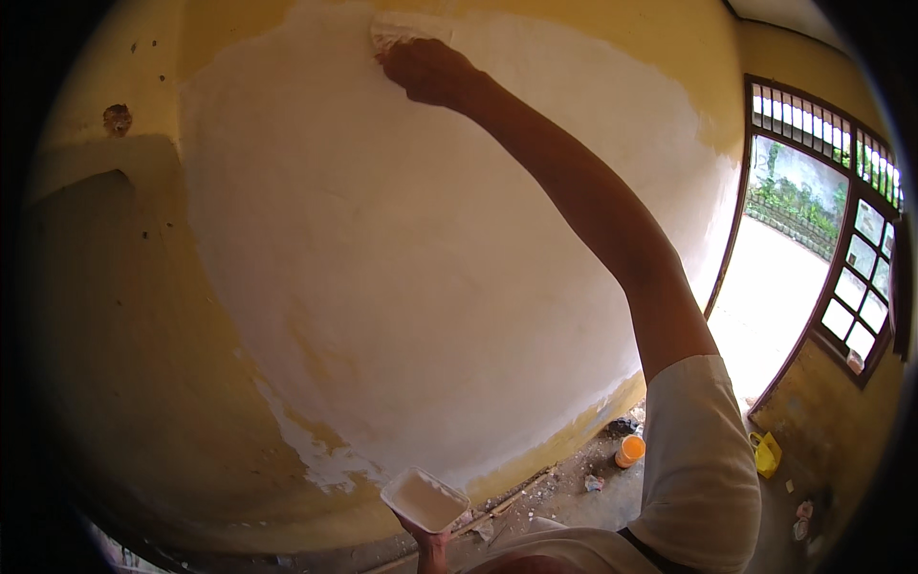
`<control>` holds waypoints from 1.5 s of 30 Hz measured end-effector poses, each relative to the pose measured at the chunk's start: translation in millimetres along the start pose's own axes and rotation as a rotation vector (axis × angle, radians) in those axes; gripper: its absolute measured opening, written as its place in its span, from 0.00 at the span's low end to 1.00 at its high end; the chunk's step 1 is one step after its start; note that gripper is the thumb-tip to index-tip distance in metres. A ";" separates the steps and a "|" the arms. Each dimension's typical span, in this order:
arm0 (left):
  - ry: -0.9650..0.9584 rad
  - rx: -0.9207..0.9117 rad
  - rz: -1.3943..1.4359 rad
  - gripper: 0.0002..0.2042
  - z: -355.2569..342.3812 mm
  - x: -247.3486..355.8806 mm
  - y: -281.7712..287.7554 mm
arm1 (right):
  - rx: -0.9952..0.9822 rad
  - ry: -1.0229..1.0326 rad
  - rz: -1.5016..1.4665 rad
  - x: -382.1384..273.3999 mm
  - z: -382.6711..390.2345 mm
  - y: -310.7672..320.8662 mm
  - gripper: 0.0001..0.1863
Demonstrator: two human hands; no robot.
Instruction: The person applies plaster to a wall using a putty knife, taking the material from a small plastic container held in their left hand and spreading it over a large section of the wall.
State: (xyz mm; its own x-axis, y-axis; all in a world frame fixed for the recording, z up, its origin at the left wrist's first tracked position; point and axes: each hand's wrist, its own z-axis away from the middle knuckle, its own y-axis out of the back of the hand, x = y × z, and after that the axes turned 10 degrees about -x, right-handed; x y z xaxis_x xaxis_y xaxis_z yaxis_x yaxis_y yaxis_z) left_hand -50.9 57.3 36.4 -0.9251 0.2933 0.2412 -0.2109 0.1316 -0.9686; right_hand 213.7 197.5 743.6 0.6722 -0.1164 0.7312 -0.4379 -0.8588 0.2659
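My right hand (pixel 421 72) is raised high on the wall (pixel 411 249), closed around a wide flat tool (pixel 402 27) that lies against the upper part of a large white-coated patch; its handle is hidden in my fingers. Yellow paint shows around that patch. Low at the bottom, my left hand (pixel 430 538) grips a shallow rectangular white tray (pixel 423 499) from beneath, with pale creamy material inside it.
An orange bucket (pixel 629 452) and scattered debris sit on the floor (pixel 540 512) along the wall's foot. A yellow bag (pixel 765 454) lies farther right. An open doorway (pixel 765 287) onto bright outdoors and a barred, paned window (pixel 861 287) occupy the right side.
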 end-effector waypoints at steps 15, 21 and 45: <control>0.267 0.001 -0.023 0.30 27.3 -9.0 -7.9 | 0.300 -1.343 -2.448 -279.8 353.8 20.3 0.15; 0.259 0.040 -0.106 0.30 24.7 -23.8 10.6 | 0.186 -1.525 -2.516 -344.8 451.7 0.6 0.16; 0.327 -0.097 0.061 0.37 -21.7 -180.3 -33.9 | -0.847 -0.842 -1.719 -378.2 534.2 -8.1 0.09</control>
State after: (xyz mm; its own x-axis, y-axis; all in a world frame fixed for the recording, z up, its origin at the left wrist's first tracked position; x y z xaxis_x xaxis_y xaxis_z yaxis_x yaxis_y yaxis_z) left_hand 129.9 20.5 27.1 -0.7817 0.5891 0.2049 -0.1129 0.1894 -0.9754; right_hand 281.8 -18.0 129.3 0.5401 0.0091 -0.8415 0.8408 0.0364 0.5401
